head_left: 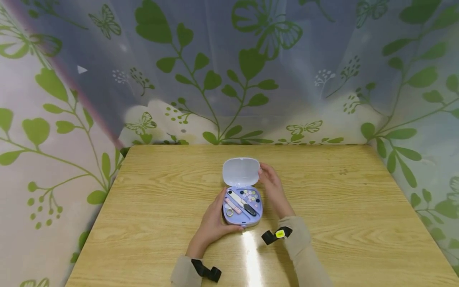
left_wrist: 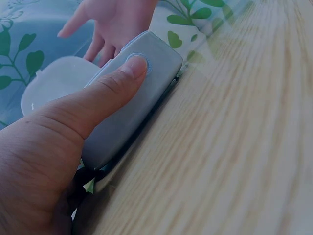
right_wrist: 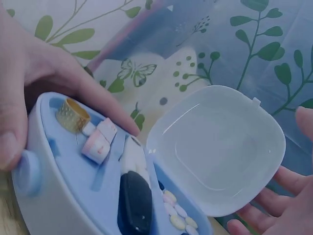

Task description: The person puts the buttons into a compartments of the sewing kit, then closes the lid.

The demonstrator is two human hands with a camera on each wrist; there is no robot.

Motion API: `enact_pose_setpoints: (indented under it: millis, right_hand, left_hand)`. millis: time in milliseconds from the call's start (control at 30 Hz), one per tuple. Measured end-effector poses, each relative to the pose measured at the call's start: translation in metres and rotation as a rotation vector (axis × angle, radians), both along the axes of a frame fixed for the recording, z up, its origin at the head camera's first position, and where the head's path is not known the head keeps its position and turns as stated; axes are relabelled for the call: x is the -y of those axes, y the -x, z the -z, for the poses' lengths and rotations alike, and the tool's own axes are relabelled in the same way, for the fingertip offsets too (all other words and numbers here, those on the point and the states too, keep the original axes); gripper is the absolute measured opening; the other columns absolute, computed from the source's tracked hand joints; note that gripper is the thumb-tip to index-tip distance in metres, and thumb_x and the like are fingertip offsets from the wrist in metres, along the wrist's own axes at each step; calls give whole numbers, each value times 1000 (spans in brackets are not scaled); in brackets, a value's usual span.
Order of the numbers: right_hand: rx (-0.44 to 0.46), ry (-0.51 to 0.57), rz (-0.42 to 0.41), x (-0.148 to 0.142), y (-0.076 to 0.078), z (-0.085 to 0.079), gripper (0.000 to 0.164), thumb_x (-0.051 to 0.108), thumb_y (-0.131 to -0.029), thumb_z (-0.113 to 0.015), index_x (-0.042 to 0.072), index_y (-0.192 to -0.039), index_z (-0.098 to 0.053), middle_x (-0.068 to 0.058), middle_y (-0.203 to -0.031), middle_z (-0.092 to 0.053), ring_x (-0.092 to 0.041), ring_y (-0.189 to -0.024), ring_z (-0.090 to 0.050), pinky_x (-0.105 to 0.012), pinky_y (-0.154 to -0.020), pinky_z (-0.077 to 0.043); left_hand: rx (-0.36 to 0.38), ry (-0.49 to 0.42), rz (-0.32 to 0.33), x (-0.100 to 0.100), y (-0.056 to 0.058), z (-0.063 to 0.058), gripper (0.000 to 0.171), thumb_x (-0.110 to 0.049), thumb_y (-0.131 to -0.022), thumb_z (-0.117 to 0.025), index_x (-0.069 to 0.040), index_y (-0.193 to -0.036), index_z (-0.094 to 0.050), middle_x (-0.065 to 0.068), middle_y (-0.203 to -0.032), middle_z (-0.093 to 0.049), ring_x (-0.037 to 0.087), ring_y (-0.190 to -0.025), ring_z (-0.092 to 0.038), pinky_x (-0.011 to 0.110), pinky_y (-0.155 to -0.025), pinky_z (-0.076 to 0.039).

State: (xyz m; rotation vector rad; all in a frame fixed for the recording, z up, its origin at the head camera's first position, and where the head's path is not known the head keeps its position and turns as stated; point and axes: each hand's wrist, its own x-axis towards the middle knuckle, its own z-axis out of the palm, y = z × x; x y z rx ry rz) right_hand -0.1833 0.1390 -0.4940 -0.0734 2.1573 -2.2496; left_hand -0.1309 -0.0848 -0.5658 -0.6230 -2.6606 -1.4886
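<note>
On the table stands a blue-lilac sewing box [head_left: 234, 219], its pale translucent lid [head_left: 241, 172] swung back. My left hand [head_left: 212, 223] grips the box from the left, fingers along the side. Its thumb lies on the round front button [left_wrist: 146, 62]. Beside the lid's right edge is my right hand [head_left: 271, 184], fingers extended, fingertips at the rim. Inside are a gold thimble [right_wrist: 73, 116], a rolled pink-and-white tape measure [right_wrist: 100, 141], a slim tool with a white part and black handle [right_wrist: 135, 200], and several small buttons [head_left: 250, 194].
The wooden table [head_left: 161, 191] reaches back to a leaf-and-butterfly patterned curtain [head_left: 229, 79], which also hangs at both sides. Each wrist carries a black strap; the right strap [head_left: 277, 235] bears a yellow tag.
</note>
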Motion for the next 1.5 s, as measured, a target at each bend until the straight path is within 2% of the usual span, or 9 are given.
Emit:
enact_pose_setpoints:
  millis: [167,300,367,600,733,833,967,1167,1500]
  right_hand:
    - [-10,47,88,4,-7,-1,38,33,-105,-49,0,-122,-57,-13,-120,-60,-22,-114,-53,-54,-108,-36]
    - [20,94,169,9,-13,4,20,24,-101,-59,5,-104,-63,-3,-106,-67,-15,-103,-57,-38,-100,-44]
    - [25,109,175,9,-18,7,15,21,-99,-62,5,-101,-64,-5,-107,-69,-15,-104,-59,-31,-96,-45]
    - [-16,123,30,-2,-31,25,35,17,-98,-63,-3,-126,-59,-19,-133,-59,-17,-119,-57,-28,-100,-46]
    - [-19,133,-76,-12,-37,39,46,9,-97,-62,-4,-139,-48,-21,-142,-50,-15,-123,-53,-25,-103,-44]
    - [-43,133,-137,-20,-41,50,57,2,-92,-66,-4,-144,-42,-23,-147,-44,-15,-127,-50,-23,-106,-41]
    - [-96,131,-210,-29,-44,60,70,-5,-85,-73,-4,-146,-40,-25,-150,-41,-19,-132,-48,-26,-110,-39]
    - [-179,104,-263,-33,-47,67,77,-5,-79,-78,-5,-146,-40,-23,-150,-41,-26,-137,-43,-31,-113,-36]
    - [-201,75,-263,-33,-47,69,77,-5,-77,-80,-1,-146,-44,-20,-151,-42,-31,-139,-40,-32,-113,-35]
  left_hand:
    - [14,-4,-6,0,0,0,133,-47,-58,-95,-18,-161,-15,1,-162,-28,23,-145,-30,47,-117,-27]
    - [17,11,-7,1,-1,-1,134,-50,-59,-94,-23,-161,-11,1,-163,-25,25,-145,-29,47,-117,-26]
    - [18,23,-7,2,-2,-1,135,-51,-59,-93,-25,-161,-8,1,-163,-24,25,-145,-28,47,-117,-26]
    - [18,10,-26,1,-2,-1,135,-52,-59,-93,-18,-161,-11,7,-159,-32,27,-142,-34,47,-116,-30]
    - [51,-18,-42,0,-2,-1,145,-49,-56,-95,-12,-160,-1,5,-161,-29,23,-144,-32,44,-117,-27]
    - [66,-36,-43,0,-2,-2,149,-47,-57,-95,-11,-160,6,1,-161,-28,21,-145,-30,45,-118,-25]
    - [59,-52,-31,0,-3,-3,145,-47,-59,-94,-10,-160,4,0,-161,-28,23,-145,-29,51,-117,-27]
    - [63,9,-31,1,-4,-3,137,-57,-62,-89,-12,-161,-6,3,-164,-19,27,-146,-26,52,-116,-28]
    - [81,39,-24,1,-3,-4,132,-56,-64,-88,-18,-161,-7,3,-164,-18,25,-146,-25,50,-117,-27]
